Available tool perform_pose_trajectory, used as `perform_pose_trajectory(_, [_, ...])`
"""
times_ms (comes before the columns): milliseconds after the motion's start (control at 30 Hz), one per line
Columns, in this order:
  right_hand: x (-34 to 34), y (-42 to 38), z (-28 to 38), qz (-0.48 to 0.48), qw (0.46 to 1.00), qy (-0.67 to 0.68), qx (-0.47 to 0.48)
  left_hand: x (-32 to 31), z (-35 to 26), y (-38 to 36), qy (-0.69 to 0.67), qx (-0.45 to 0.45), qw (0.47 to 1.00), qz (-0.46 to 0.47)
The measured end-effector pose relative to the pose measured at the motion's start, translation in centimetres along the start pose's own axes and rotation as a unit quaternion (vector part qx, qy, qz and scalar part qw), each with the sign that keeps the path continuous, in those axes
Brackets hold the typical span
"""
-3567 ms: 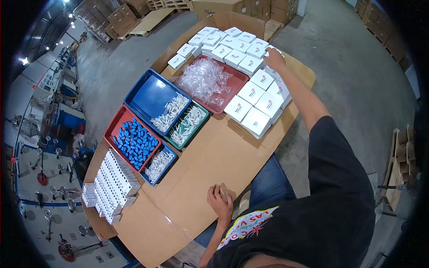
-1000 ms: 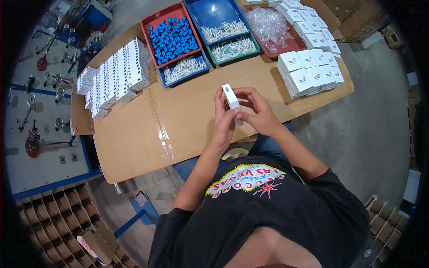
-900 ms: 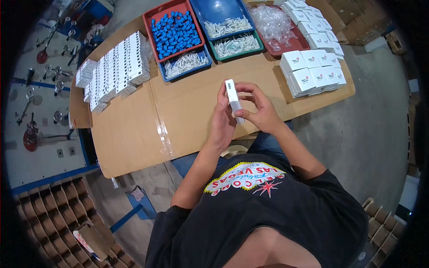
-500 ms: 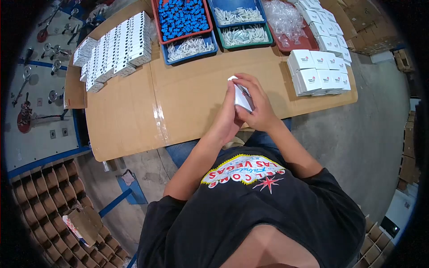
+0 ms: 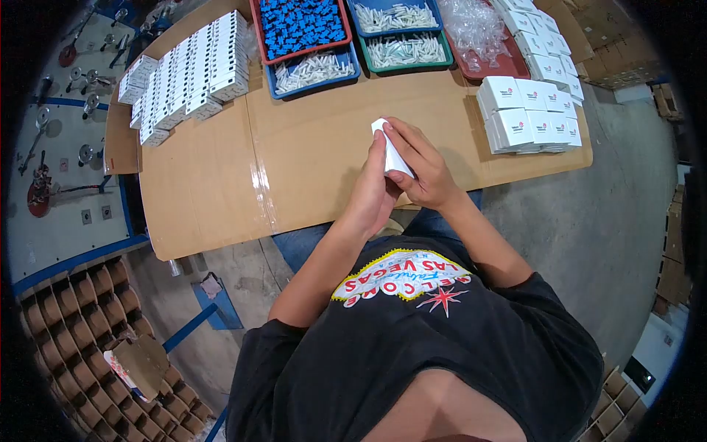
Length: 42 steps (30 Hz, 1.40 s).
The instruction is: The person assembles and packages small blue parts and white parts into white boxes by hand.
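Note:
Between my two hands, above the front part of the cardboard-covered table [image 5: 317,162], is a small white box [image 5: 395,156]. My left hand [image 5: 372,184] supports it from the left, its thumb lying along the edge. From the right, my right hand [image 5: 427,169] wraps its fingers over the top end and presses its thumb near the bottom. A plain white side of the box faces up; its other faces are covered by my fingers and palms.
White boxes with dark square openings [image 5: 195,70] are stacked at left. Printed white boxes [image 5: 512,129] stand in piles at right. Along the back are a red tray of blue pieces [image 5: 302,29], trays of white pieces [image 5: 409,53] and a red tray of clear plastic [image 5: 475,33].
The white box has turned in my hands, so a plain side now faces up where a printed face showed before. My right fingers have shifted slightly; both hands stay on it.

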State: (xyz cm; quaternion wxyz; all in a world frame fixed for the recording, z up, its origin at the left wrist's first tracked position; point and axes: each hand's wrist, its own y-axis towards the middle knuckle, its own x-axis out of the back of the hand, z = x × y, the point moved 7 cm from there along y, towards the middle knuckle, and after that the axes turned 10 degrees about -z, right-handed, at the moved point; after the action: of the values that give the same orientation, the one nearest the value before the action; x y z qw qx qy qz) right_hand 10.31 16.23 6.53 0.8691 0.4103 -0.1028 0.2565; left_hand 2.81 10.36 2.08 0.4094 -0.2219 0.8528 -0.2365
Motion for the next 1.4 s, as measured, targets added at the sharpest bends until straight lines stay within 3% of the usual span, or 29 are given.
perform_pose_trajectory(267, [0.4,-0.2,0.1,0.013,1.000,0.013,-0.014,0.0,0.6,-0.1,0.007,0.020,1.000,-0.002])
perform_pose_trajectory(367, [0.2,-0.8,-1.2,0.032,0.995,0.048,-0.084,-0.1,0.8,0.3,-0.022,0.017,0.999,0.020])
perform_pose_trajectory(433, [0.3,-1.2,-2.8,-0.014,0.972,0.113,-0.205,-0.7,0.3,0.1,-0.034,-0.025,0.997,0.071])
perform_pose_trajectory(467, [0.5,-1.1,-2.7,-0.016,0.972,0.113,-0.204,-0.7,0.3,0.0,-0.033,-0.025,0.997,0.072])
perform_pose_trajectory(533, [0.3,-0.9,-2.9,-0.014,0.931,0.222,-0.288,-0.6,0.0,-0.2,0.095,-0.086,0.990,0.053])
perform_pose_trajectory(667, [0.9,-0.1,-1.7,0.014,0.968,0.150,-0.202,1.1,-0.1,0.2,0.108,-0.047,0.992,0.039])
perform_pose_trajectory(733, [1.3,0.6,0.3,0.065,0.991,0.068,-0.099,2.2,-0.3,0.8,0.144,-0.064,0.987,-0.013])
perform_pose_trajectory(833, [0.5,0.4,0.9,0.073,0.991,0.079,-0.076,2.1,-0.9,1.0,0.167,-0.124,0.978,-0.018])
perform_pose_trajectory(967, [0.0,0.0,0.9,0.070,0.992,0.068,-0.074,1.7,-0.5,0.6,0.134,-0.092,0.987,0.007])
perform_pose_trajectory(1167, [-0.2,-0.2,1.5,0.067,0.996,0.029,-0.051,1.6,-1.3,-0.3,0.152,-0.081,0.985,-0.029])
perform_pose_trajectory(1233, [-0.4,-0.7,1.5,0.082,0.995,0.022,-0.053,2.1,-0.7,0.0,0.186,-0.035,0.982,-0.010])
perform_pose_trajectory(1400, [-0.2,-1.5,0.6,0.080,0.991,0.052,-0.099,2.4,0.2,1.3,0.168,-0.022,0.986,-0.001])
